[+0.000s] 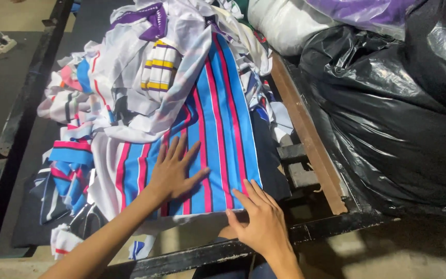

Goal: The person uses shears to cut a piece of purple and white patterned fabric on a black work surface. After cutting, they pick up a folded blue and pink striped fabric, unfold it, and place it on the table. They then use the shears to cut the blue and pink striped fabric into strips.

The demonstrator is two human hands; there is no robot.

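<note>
Striped fabric panel [218, 129] pressed flat by left hand [174, 173], grip released; right hand [259, 222] splayed, released, at lower edge; black bags [388, 113] right of frame.

Desk [21, 119]: a dark top with a black metal rim along the left and near edges.
Right edge: a brown wooden rail [305, 129] ran along it.
Cloth pile [130, 88]: white and striped fabric pieces lay heaped on the desk.
Striped panel [218, 124]: blue, pink and black, it lay flat on the pile, reaching the near edge.
Bags [388, 119]: black plastic sacks sat just beside the rail.
</note>
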